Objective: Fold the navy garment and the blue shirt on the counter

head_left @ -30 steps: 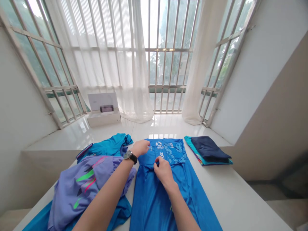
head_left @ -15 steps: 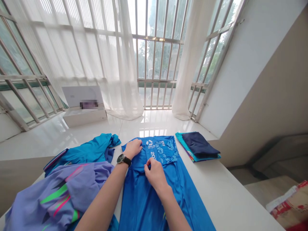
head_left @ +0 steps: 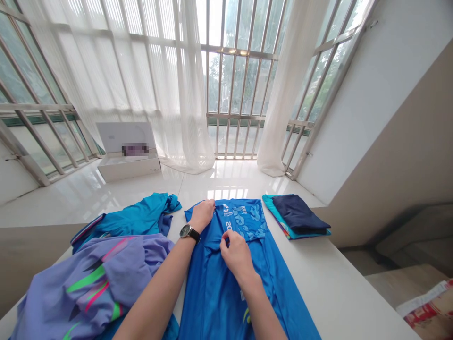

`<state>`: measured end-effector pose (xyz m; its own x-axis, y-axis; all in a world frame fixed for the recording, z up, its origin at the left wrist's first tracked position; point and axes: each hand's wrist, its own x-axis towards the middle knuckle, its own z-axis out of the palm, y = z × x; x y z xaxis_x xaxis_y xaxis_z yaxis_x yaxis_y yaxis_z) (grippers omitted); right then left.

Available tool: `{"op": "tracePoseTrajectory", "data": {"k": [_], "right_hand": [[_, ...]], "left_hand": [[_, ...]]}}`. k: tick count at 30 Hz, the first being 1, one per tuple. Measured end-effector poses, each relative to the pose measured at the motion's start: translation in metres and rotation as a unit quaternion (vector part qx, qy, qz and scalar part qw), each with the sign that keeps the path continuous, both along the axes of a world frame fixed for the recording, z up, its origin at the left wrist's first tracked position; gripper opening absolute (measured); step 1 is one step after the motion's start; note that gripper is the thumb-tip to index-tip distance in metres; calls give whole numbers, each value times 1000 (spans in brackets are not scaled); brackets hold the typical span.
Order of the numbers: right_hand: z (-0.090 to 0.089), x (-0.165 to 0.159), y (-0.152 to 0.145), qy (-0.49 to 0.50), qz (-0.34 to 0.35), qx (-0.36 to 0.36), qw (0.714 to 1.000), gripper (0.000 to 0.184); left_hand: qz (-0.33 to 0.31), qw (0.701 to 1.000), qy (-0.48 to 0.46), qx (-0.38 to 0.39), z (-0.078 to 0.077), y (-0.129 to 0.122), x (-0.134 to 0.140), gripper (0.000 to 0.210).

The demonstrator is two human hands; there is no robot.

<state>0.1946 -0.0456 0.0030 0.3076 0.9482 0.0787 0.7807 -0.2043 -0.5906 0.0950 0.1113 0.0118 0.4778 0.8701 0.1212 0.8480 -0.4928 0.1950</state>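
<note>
Room: bright bay of barred windows with sheer white curtains, glossy white sill beneath.
Surface: white table set against the sill, covered mostly with clothes.
Blue shirt: spread flat down the middle of the table, far end folded back toward the body, white logo and pale pattern showing on the folded flap.
Left hand: curled over the far left corner of the folded flap, fingers closed on the cloth edge, black watch on the wrist.
Right hand: resting on the shirt at the near edge of the flap, thumb and fingertips pinching a small ridge of blue cloth.
Purple garment: crumpled heap at the near left, green and pink streaks on it, touching the left forearm.
Teal garment: loose pile beyond the purple one, just beside the blue shirt.
Folded stack: at the far right of the table, dark navy piece on top of a teal one, apart from the shirt.
White box: on the sill at left, lid raised upright, contents not visible from this angle.
Floor corner: red-printed bag at lower right, contents not discernible.
</note>
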Motion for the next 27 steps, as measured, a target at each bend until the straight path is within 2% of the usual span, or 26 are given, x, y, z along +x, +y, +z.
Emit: {"op": "tracePoseTrajectory", "data": {"k": [4, 7, 11, 15, 18, 27], "right_hand": [[-2, 0, -1, -26, 8, -42, 999, 21], [-2, 0, -1, -30, 8, -46, 998, 22], [-1, 2, -1, -30, 11, -53, 998, 23], [-1, 3, -2, -29, 15, -55, 998, 23], [0, 3, -2, -27, 17, -54, 998, 22], [2, 2, -3, -20, 12, -47, 999, 20]], "left_hand": [[-20, 1000, 0, -10, -9, -1, 4, 21], [-39, 999, 1, -16, -9, 0, 2, 22], [-59, 997, 21, -44, 4, 11, -19, 26], [-14, 996, 47, -71, 22, 28, -53, 30], [14, 995, 59, -83, 26, 37, -73, 26], [44, 992, 61, -103, 8, 42, -80, 13]]}}
